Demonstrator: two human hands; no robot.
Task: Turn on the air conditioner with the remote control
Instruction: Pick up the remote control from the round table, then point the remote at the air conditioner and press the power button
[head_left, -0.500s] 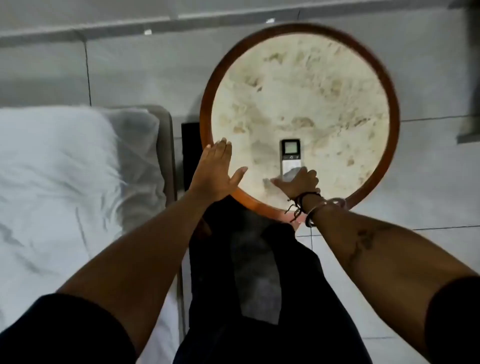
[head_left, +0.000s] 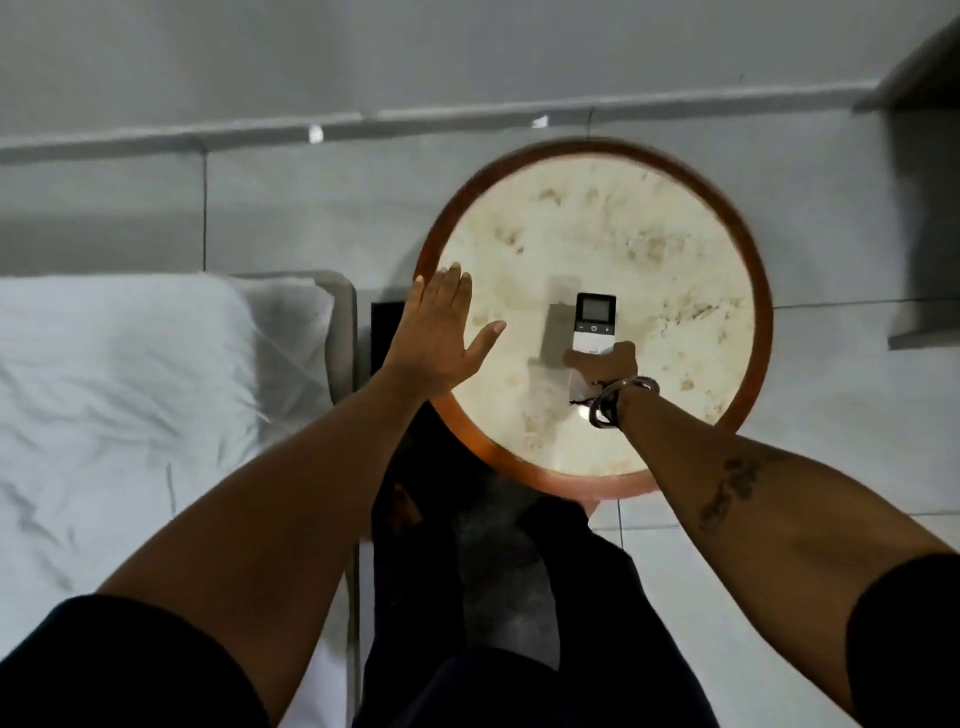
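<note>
The left hand (head_left: 441, 332) is spread flat, fingers open, over the left rim of the round table (head_left: 748, 260) — holding nothing, and well apart from the remote control (head_left: 594, 325). The remote sits near the table's middle, long axis pointing away from the person, screen end far. The right hand (head_left: 605, 366) is closed around its near end — clearly the hand to lift it and press.
</note>
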